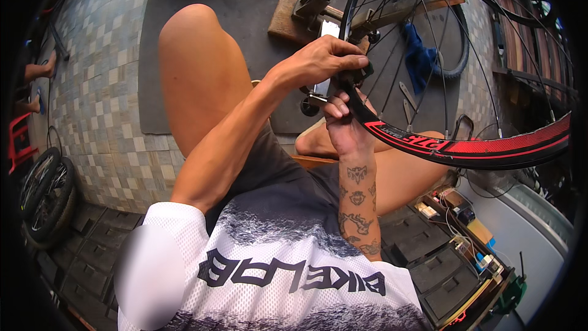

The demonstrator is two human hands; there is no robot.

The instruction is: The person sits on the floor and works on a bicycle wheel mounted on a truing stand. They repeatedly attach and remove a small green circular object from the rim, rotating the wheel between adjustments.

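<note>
A black and red bicycle rim (478, 150) with thin dark spokes stands in a metal truing stand (326, 29) on a wooden base (288, 17). My left hand (321, 61) reaches across to the rim's near left part. Its thumb and fingers are closed on a small black piece at the rim, mostly hidden under the fingertips. Just below, my tattooed right arm ends in my right hand (346, 129), its fingers curled up around the rim beside the stand's metal arm. Part of the right fingers is hidden behind the rim.
A dark mat (251, 0) lies under the stand. Beyond the spokes are a blue cloth (418, 52), a tyre (456, 67) and flat metal tools (407, 97). Cluttered trays (471, 227) stand at right. At left are wheels (43, 190), a red chair (21, 141) and another person's foot (43, 68).
</note>
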